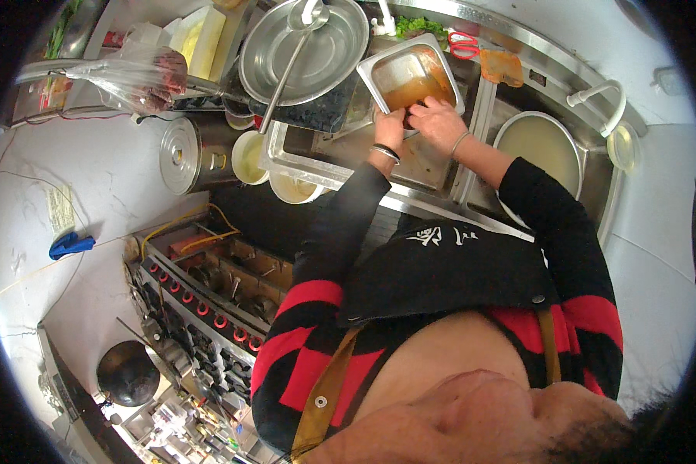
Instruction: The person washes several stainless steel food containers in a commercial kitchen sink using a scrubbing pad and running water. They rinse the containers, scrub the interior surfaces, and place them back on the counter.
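A rectangular stainless-steel pan with orange-brown liquid and residue inside stands tilted above the left sink basin. My left hand grips its near rim at the left corner. Close beside it, my right hand holds the same near side, with its fingers over the rim. Something small and dark shows between the hands, too hidden to name. Beyond the pan lie leafy greens, red-handled scissors and an orange-stained cloth or sponge on the sink ledge.
Left of the pan, a large steel bowl holds a long-handled ladle. The right basin contains a round tub of cloudy liquid under a white faucet. White buckets and a lidded steel pot stand at left; bagged meat hangs above.
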